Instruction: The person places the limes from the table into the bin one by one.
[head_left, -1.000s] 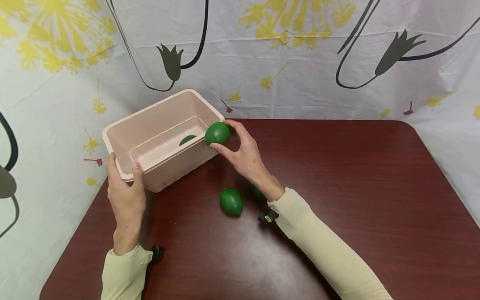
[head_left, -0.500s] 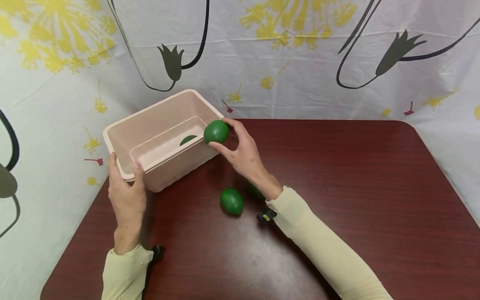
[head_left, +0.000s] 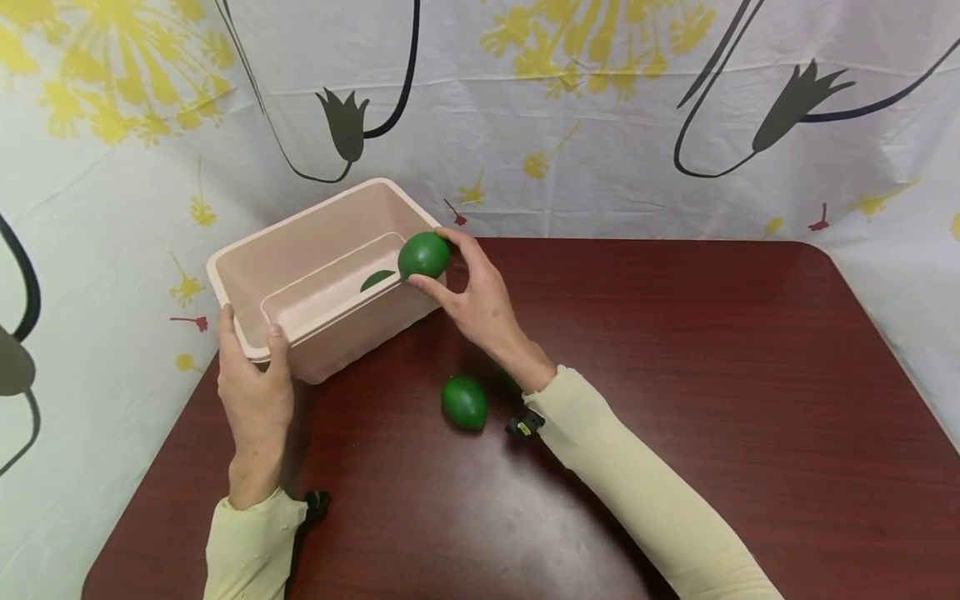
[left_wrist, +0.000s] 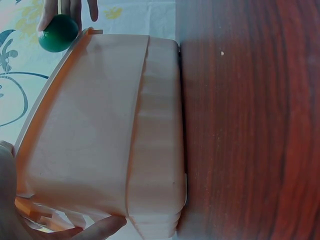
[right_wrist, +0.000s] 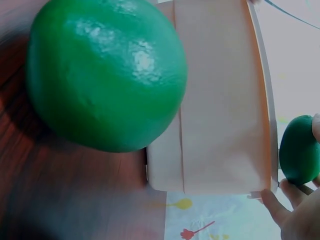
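head: bright, even — soft glare on table (head_left: 517,521) | right wrist: cloth (right_wrist: 295,65) washed out — highlights on green fruit (right_wrist: 107,85)

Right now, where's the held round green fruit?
Head view, left of centre: the fruit in the right hand, at the beige plastic bin's near-right corner.

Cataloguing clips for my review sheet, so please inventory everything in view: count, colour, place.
Bin: one, pale pink-beige, on the table, left side
Held fruit: one, green, at the bin's right-end rim
Inside fruit: one visible, green, in the bin, partly hidden by its near wall
Loose fruit: one, green, on the table
Covered fruit: one, green, on the table, mostly behind the right wrist
Table: one, dark red-brown, below everything
Cloth: white, yellow, dark and red prints, behind the table
Sleeves: two, pale yellow
Wrist devices: two, black, at the cuffs
Left hand: one, gripping the bin's near left corner
Right hand: one, holding the held fruit
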